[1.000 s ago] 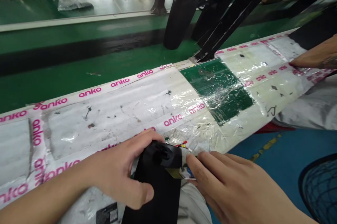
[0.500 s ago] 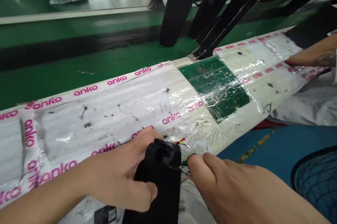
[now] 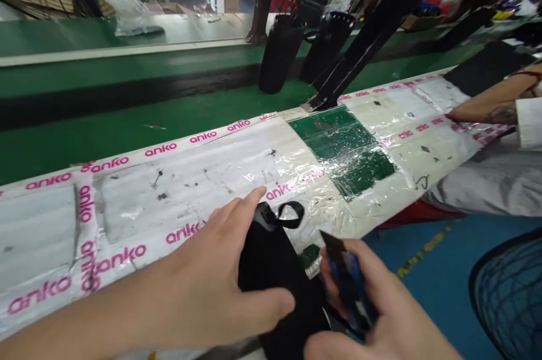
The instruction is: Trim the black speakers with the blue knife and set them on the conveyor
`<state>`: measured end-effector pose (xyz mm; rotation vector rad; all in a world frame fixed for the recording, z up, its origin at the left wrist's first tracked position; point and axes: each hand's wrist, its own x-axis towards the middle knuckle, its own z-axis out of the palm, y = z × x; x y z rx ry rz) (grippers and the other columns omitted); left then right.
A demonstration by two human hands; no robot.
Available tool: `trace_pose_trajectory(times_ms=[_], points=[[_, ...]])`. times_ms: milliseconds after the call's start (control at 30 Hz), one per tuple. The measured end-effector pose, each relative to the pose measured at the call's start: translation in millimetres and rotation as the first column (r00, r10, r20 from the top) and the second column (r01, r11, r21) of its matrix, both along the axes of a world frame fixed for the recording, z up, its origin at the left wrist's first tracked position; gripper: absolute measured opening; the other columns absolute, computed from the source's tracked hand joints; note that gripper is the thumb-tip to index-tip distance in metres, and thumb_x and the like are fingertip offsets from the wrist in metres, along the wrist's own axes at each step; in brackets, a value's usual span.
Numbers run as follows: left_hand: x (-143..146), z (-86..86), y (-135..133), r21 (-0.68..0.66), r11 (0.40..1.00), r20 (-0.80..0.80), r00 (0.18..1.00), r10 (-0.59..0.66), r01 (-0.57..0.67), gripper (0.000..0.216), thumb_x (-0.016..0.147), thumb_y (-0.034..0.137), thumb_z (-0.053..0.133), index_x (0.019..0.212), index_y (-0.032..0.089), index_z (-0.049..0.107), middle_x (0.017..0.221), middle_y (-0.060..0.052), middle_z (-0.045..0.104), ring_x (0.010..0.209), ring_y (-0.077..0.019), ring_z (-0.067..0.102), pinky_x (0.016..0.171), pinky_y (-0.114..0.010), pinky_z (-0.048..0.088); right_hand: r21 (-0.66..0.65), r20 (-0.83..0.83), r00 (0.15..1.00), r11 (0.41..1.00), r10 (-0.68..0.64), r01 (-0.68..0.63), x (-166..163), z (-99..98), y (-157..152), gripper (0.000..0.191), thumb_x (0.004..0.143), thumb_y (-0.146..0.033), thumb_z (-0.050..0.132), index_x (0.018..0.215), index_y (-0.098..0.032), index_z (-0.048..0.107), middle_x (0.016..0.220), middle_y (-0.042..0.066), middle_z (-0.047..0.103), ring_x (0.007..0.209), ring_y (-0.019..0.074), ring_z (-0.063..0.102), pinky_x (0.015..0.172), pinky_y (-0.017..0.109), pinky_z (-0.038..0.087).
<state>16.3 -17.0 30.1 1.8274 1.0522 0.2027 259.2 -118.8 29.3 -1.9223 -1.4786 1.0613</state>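
A black cylinder-like piece point(image 3: 271, 270) with a loop strap point(image 3: 292, 214) at its far end lies at the near edge of the bench, its lower part cut off by the frame. My left hand point(image 3: 220, 270) lies over its left side, fingers stretched out past the top and thumb spread across it. Just right of the piece, my right hand point(image 3: 376, 303) is closed round a utility knife point(image 3: 349, 284) with a blue and black handle. The dark blade points up and away from me, apart from the strap.
The bench point(image 3: 220, 162) is covered in white sheets and pink-printed tape. Black cylinders point(image 3: 280, 55) stand beyond, beside a slanted black post point(image 3: 372, 27). At right, a co-worker's arm point(image 3: 486, 103) reaches onto the bench. A mesh guard point(image 3: 503, 281) stands lower right.
The loop strap now stands out from the black piece's end. My right hand has drawn back from that end, and the knife in it shows plainly. My left thumb has spread further across the piece.
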Motion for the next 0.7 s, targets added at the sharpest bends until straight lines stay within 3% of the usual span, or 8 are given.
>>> trace_pose_trajectory(times_ms=[100, 167, 267, 367, 567, 700], points=[[-6, -4.4, 11, -0.021, 0.998, 0.070, 0.996, -0.060, 0.062, 0.106, 0.080, 0.036, 0.080, 0.165, 0.042, 0.017, 0.159, -0.008, 0.051, 0.134, -0.0409, 0.059, 0.099, -0.052, 0.059, -0.122, -0.228, 0.931, 0.957, -0.286, 0.264, -9, -21.8, -5, 0.056, 0.072, -0.057, 0.088, 0.112, -0.027, 0.064, 0.090, 0.003, 0.068, 0.083, 0.0248, 0.064, 0.070, 0.031, 0.054], [-6, -14.5, 19, -0.023, 0.999, 0.088, 0.996, -0.036, 0.038, 0.094, 0.083, 0.035, 0.077, 0.162, 0.041, 0.028, 0.157, -0.008, 0.053, 0.133, -0.0388, 0.059, 0.094, -0.048, 0.061, -0.125, -0.344, 0.859, 0.926, -0.378, 0.357, -4, -31.1, 0, 0.055, 0.073, -0.065, 0.086, 0.106, -0.026, 0.065, 0.086, 0.001, 0.063, 0.081, 0.0213, 0.059, 0.071, 0.029, 0.050], [-1, -32.4, 25, -0.009, 1.000, 0.117, 0.993, -0.002, 0.003, 0.073, 0.086, 0.046, 0.076, 0.152, 0.035, 0.047, 0.153, -0.010, 0.054, 0.133, -0.0388, 0.057, 0.093, -0.049, 0.059, -0.102, -0.427, 0.817, 0.919, -0.387, 0.382, 10, -39.8, 9, 0.055, 0.070, -0.067, 0.088, 0.097, -0.026, 0.065, 0.080, -0.002, 0.057, 0.074, 0.0175, 0.051, 0.068, 0.027, 0.046], [6, -43.9, 23, -0.008, 1.000, 0.160, 0.987, 0.026, -0.025, 0.064, 0.085, 0.051, 0.078, 0.142, 0.032, 0.056, 0.141, -0.010, 0.060, 0.127, -0.0365, 0.059, 0.103, -0.055, 0.052, -0.114, -0.491, 0.771, 0.907, -0.407, 0.406, 19, -47.9, 12, 0.059, 0.064, -0.066, 0.092, 0.098, -0.026, 0.067, 0.082, -0.001, 0.060, 0.076, 0.0179, 0.052, 0.071, 0.029, 0.046], [6, -42.7, 16, -0.120, 0.992, 0.209, 0.976, 0.064, -0.040, 0.063, 0.087, 0.054, 0.077, 0.141, 0.033, 0.054, 0.138, -0.009, 0.056, 0.120, -0.0335, 0.059, 0.097, -0.051, 0.056, -0.168, -0.561, 0.692, 0.881, -0.454, 0.442, 19, -59.8, 12, 0.060, 0.061, -0.066, 0.094, 0.097, -0.025, 0.068, 0.079, -0.001, 0.060, 0.073, 0.0170, 0.051, 0.066, 0.028, 0.044], [12, -45.7, -1, -0.089, 0.992, 0.253, 0.961, 0.113, -0.093, 0.063, 0.092, 0.052, 0.073, 0.146, 0.033, 0.046, 0.144, -0.011, 0.050, 0.132, -0.0366, 0.050, 0.108, -0.057, 0.050, -0.142, -0.598, 0.671, 0.882, -0.438, 0.449, 16, -62.9, 11, 0.065, 0.055, -0.065, 0.097, 0.097, -0.024, 0.069, 0.076, -0.002, 0.059, 0.068, 0.0150, 0.048, 0.061, 0.026, 0.042]])
